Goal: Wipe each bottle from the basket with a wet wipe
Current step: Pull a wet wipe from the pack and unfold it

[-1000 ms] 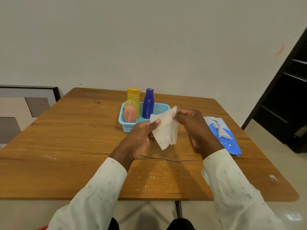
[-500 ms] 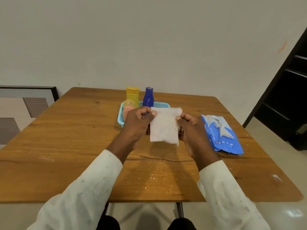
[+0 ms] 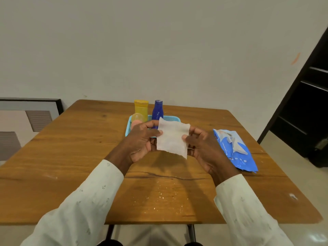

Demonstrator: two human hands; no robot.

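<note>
A white wet wipe is stretched flat between my two hands above the middle of the wooden table. My left hand pinches its left edge, my right hand its right edge. Just behind the wipe stands a light blue basket, partly hidden by my hands. In it stand a yellow bottle, a dark blue bottle and a small pink bottle with a clear cap.
A blue pack of wet wipes lies on the table to the right of my right hand, a wipe poking from its opening. A dark doorway is at the far right and a framed panel leans at the left.
The wipe went from hanging crumpled to being spread flat between both hands. My hands moved slightly apart and the wipe now faces me squarely.
</note>
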